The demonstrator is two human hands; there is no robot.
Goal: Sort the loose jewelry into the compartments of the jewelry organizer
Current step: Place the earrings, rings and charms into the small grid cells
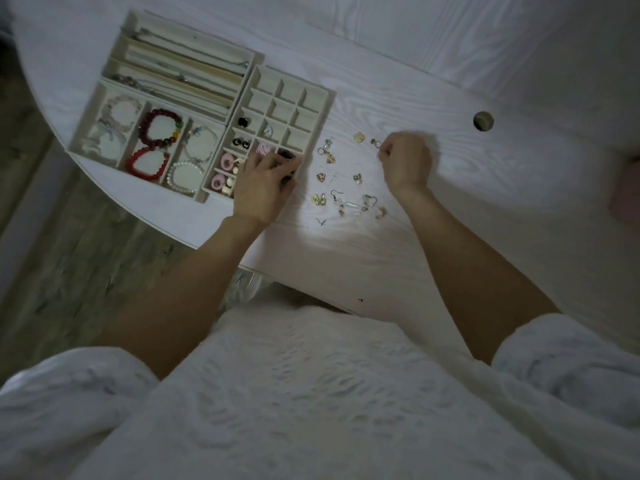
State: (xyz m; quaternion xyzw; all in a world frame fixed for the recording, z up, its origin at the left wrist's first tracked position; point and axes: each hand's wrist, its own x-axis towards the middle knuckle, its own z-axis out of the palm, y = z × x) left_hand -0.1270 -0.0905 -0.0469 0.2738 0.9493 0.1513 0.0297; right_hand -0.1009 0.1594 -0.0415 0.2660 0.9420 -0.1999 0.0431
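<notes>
Left hand [264, 181] spread over cream gridded jewelry organizer [313, 95] near white woodgrain bench's [450, 237] front edge; right hand [408, 161] pinching small earring; loose gold earrings [346, 188] between.

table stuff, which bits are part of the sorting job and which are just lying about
Part of the job: loose earrings, grid tray, bracelet tray, necklace tray, left hand, right hand.

Lying about: cable hole, pink thing at the table's right edge.

Looked like someone's home, probably a bedroom, though the shot was dim. A white wood-grain surface [433, 98] with a cable hole [483, 121], pale wood-look floor [69, 244] beneath, and the person wore a fluffy white robe [311, 393].
</notes>
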